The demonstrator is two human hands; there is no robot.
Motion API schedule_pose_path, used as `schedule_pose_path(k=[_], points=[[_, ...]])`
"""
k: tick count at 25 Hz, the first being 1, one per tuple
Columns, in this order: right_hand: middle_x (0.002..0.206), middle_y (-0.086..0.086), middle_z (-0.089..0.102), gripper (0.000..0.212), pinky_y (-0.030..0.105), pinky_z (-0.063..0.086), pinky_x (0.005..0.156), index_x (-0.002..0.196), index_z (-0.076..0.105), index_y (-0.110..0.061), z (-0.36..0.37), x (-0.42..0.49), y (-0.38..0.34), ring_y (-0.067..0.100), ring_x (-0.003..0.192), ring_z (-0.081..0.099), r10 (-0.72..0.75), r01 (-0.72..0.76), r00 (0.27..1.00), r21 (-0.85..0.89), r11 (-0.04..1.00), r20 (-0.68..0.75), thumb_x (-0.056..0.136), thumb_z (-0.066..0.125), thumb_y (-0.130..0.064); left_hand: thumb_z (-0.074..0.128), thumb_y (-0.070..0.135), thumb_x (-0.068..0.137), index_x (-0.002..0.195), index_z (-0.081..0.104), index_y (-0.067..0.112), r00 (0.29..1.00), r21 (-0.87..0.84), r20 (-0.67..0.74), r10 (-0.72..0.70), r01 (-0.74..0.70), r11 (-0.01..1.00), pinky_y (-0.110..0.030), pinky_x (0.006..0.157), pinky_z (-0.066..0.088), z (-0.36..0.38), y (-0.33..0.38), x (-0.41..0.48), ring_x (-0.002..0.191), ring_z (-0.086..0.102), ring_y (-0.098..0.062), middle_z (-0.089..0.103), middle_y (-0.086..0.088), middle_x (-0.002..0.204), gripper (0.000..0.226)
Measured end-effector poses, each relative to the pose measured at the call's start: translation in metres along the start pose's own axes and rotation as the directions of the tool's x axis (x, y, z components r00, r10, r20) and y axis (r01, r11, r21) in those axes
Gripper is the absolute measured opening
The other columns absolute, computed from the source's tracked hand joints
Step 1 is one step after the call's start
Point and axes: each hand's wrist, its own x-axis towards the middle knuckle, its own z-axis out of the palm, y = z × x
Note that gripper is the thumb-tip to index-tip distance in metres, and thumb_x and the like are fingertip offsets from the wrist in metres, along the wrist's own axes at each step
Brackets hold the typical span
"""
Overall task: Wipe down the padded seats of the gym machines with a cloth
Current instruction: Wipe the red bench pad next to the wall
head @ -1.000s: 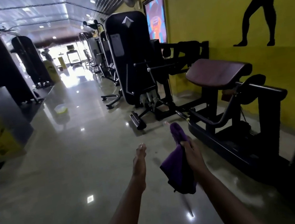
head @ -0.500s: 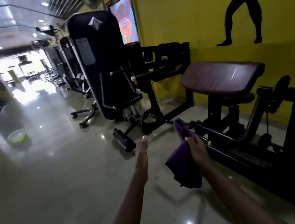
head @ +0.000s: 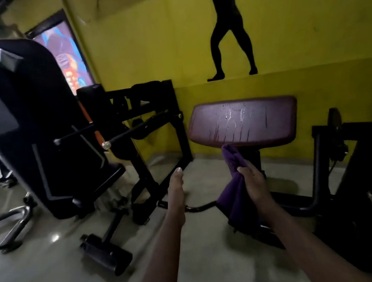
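Right hand (head: 254,182) clenched around purple cloth (head: 234,196), fingers wrapped tight, cloth's top tip poking up against front edge of maroon pad (head: 244,123), rest hanging below fist. Left hand (head: 176,190) flat, fingers straight and together, holding nothing, raised over floor (head: 44,280) just left of cloth. Pad scuffed and cracked, on black frame (head: 324,145) by yellow wall (head: 307,28). Black machine (head: 35,128) at left
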Motion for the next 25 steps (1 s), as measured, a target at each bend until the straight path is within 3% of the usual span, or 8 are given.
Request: schedule_pose_path(k=[5,10,13,17,20,23,25], points=[[0.097,-0.006,0.06,0.036,0.005,0.042,0.068,0.126,0.051,-0.019,0.066,0.122,0.028,0.006,0.083,0.054,-0.014,0.012,0.995,-0.022,1.0,-0.099,0.095,0.042,-0.003,0.032,0.039,0.099,0.143,0.034,0.017,0.998,-0.017,0.059,-0.006,0.007,1.0,-0.029,0.105,0.022,-0.016,0.018,0.143,0.138,0.033,-0.018,0.037,-0.004,0.149,0.05],[0.099,0.007,0.058,0.028,0.012,0.041,0.07,0.119,0.058,-0.006,0.096,0.224,0.05,0.018,0.091,0.052,-0.018,-0.022,0.978,-0.188,0.982,-0.21,0.094,0.045,-0.007,0.033,0.035,0.1,0.14,0.038,0.017,0.988,-0.04,0.157,-0.008,0.014,0.999,-0.026,0.101,0.025,-0.004,0.02,0.27,0.131,0.038,-0.015,0.044,0.001,0.138,0.045],[0.105,0.008,0.059,0.029,0.026,0.04,0.083,0.121,0.057,-0.005,0.105,0.286,0.069,0.02,0.099,0.053,-0.06,-0.015,0.96,-0.262,0.965,-0.275,0.094,0.046,-0.01,0.035,0.031,0.1,0.132,0.047,0.002,0.976,-0.057,0.217,0.002,0.011,0.998,-0.021,0.087,0.029,0.01,0.014,0.357,0.103,0.042,-0.01,0.049,0.001,0.112,0.045],[0.115,0.022,0.059,0.05,0.036,0.039,0.092,0.117,0.058,0.003,0.122,0.366,0.095,0.03,0.107,0.054,-0.19,0.002,0.904,-0.441,0.898,-0.382,0.08,0.046,-0.029,0.037,0.035,0.099,0.139,0.041,0.013,0.964,-0.006,0.263,-0.033,0.036,0.999,-0.023,0.093,0.026,0.029,-0.002,0.474,0.116,0.039,-0.009,0.044,-0.005,0.141,0.045],[0.11,0.025,0.061,0.057,0.038,0.038,0.088,0.112,0.062,0.003,0.152,0.427,0.116,0.031,0.101,0.054,-0.352,-0.016,0.829,-0.647,0.763,-0.435,0.077,0.042,-0.037,0.036,0.035,0.1,0.144,0.033,0.013,0.949,0.063,0.309,-0.067,0.05,0.997,-0.025,0.093,0.026,0.05,-0.017,0.548,0.133,0.036,-0.019,0.036,-0.006,0.149,0.05],[0.12,0.016,0.058,0.065,0.041,0.04,0.089,0.122,0.059,-0.011,0.187,0.471,0.146,0.034,0.104,0.051,-0.4,-0.084,0.849,-0.835,0.543,-0.346,0.077,0.027,-0.045,0.034,0.033,0.101,0.142,0.036,0.01,0.935,0.012,0.332,-0.128,0.131,0.991,-0.025,0.095,0.029,0.068,-0.038,0.6,0.134,0.036,-0.022,0.038,-0.008,0.147,0.048],[0.123,0.01,0.058,0.055,0.042,0.046,0.08,0.125,0.055,-0.022,0.209,0.49,0.173,0.032,0.101,0.053,-0.414,-0.109,0.876,-0.939,0.328,-0.246,0.079,0.031,-0.04,0.032,0.036,0.1,0.136,0.045,0.009,0.926,-0.026,0.33,-0.186,0.206,0.978,-0.027,0.097,0.032,0.073,-0.054,0.625,0.13,0.041,-0.022,0.044,-0.01,0.143,0.046]])
